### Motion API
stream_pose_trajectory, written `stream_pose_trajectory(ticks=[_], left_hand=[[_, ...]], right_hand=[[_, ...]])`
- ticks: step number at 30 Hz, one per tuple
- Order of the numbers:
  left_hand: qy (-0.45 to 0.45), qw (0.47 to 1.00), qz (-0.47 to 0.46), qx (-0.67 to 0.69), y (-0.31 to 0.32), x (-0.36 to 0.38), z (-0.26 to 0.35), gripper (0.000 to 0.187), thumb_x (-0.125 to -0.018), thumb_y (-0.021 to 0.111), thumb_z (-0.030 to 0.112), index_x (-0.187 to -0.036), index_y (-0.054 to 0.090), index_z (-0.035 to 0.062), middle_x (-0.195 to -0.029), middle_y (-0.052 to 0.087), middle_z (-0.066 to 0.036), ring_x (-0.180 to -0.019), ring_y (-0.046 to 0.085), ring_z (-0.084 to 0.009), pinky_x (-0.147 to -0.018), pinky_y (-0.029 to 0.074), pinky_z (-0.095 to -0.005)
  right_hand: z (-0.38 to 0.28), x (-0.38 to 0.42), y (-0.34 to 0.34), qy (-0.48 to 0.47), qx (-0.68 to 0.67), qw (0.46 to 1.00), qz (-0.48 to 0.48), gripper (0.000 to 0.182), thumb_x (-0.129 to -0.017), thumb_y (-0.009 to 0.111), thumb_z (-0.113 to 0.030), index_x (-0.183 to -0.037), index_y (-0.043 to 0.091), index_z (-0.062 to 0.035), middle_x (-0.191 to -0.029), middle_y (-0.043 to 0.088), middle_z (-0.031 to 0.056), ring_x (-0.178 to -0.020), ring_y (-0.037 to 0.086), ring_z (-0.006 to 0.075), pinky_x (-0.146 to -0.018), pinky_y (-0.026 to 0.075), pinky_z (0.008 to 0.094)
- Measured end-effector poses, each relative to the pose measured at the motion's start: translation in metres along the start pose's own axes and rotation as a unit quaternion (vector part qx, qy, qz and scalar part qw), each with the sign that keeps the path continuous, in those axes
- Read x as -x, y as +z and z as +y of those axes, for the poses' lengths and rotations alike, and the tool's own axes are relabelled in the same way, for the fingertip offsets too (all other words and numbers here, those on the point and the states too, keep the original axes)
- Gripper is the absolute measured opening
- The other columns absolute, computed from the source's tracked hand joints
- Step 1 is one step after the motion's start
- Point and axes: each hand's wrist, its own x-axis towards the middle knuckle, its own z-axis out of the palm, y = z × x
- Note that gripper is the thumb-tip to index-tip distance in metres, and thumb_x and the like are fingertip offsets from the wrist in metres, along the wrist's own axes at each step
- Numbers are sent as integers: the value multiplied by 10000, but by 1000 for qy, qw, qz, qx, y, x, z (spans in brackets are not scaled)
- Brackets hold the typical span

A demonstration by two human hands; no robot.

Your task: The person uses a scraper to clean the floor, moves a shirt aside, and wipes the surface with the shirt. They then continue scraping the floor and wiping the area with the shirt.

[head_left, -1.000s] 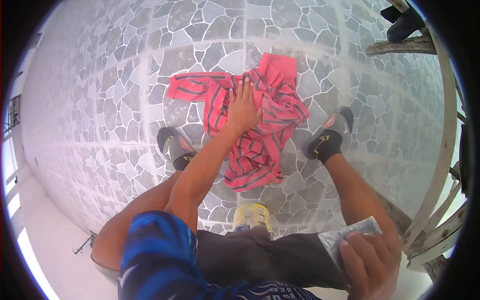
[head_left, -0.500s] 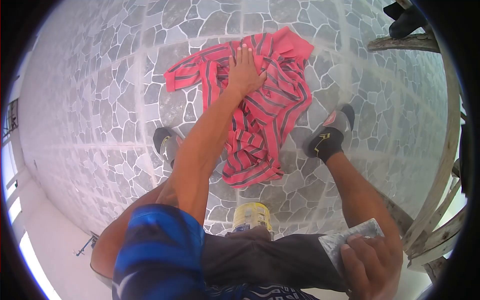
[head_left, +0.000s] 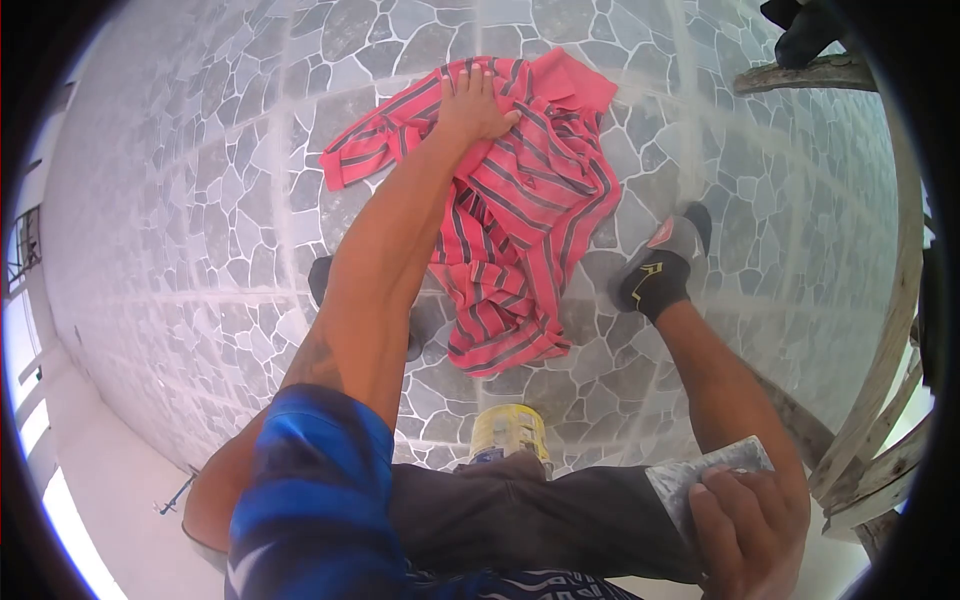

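A crumpled red shirt with dark stripes [head_left: 540, 200] lies spread on the stone-patterned floor [head_left: 240, 220]. My left hand [head_left: 477, 108] rests flat on its upper part, fingers apart and pointing away from me, with nothing gripped. At the lower right, my right hand [head_left: 740, 525] is closed on a flat grey plate [head_left: 705, 485] smeared with pale material, beside my right knee. The underside of the plate is hidden.
Between my legs stands a yellow bucket [head_left: 508, 430] with stains. My feet in dark socks are on both sides of the shirt. Wooden poles [head_left: 870, 400] run along the right edge, with a dark item hanging at the upper right.
My left hand has moved a little away from me and to the left on the shirt. The shirt's upper part has shifted slightly the same way. My right hand is almost unmoved.
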Motion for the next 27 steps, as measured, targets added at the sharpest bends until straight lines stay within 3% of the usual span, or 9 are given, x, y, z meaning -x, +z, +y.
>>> stream_pose_trajectory(ticks=[2,3,7,9,12,15,22,27], left_hand=[[-7,1000,-22,0,-6,-1,1,1034,-918,476,712,-1600,222,-21,-1674,206,-220,-1549,210,-366,-1234,150,-583],[-11,999,22,26,1,11,4,1027,-911,501,682,-1593,231,-36,-1668,211,-234,-1546,214,-375,-1236,152,-576],[-11,996,53,75,27,109,35,972,-901,537,569,-1559,266,-93,-1649,226,-266,-1542,218,-392,-1233,182,-577],[18,998,3,54,31,163,45,947,-909,534,544,-1553,273,-100,-1649,227,-266,-1541,219,-392,-1230,194,-579],[37,997,35,63,37,183,45,954,-914,541,558,-1558,267,-91,-1652,229,-256,-1541,220,-391,-1229,190,-581],[53,994,61,71,41,167,34,974,-913,550,597,-1572,264,-61,-1657,233,-238,-1543,217,-386,-1227,183,-591],[23,998,44,30,9,22,0,1024,-873,577,651,-1587,271,-17,-1669,225,-201,-1547,211,-359,-1251,143,-556],[4,998,63,18,11,9,4,1038,-862,571,663,-1585,275,-22,-1666,231,-206,-1545,217,-358,-1252,148,-547]], right_hand=[[-4,0,1,4,-5,1000,16,393,-881,679,-104,-1270,661,-50,-1211,683,133,-1097,676,361,-939,528,503],[-3,-2,-3,-5,2,1000,13,384,-883,676,-105,-1263,665,-54,-1206,685,129,-1091,678,357,-941,528,498],[-6,-1,-5,-1,13,1000,26,343,-891,662,-110,-1231,679,-70,-1183,692,112,-1068,686,335,-940,529,481],[-8,0,-3,5,13,999,33,323,-894,659,-116,-1213,687,-77,-1174,697,103,-1066,687,324,-939,529,480],[-11,0,-2,0,20,1000,22,299,-893,664,-128,-1186,698,-82,-1169,704,92,-1077,687,317,-942,530,482],[-12,1,3,11,22,999,22,290,-888,677,-139,-1171,706,-83,-1173,710,82,-1086,687,321,-944,534,483],[-14,-7,2,28,33,998,37,316,-893,689,-134,-1207,712,-117,-1184,709,87,-1111,680,338,-949,543,482],[-11,-5,-3,18,22,999,17,327,-913,666,-124,-1237,692,-98,-1229,690,105,-1141,666,348,-961,537,489]])
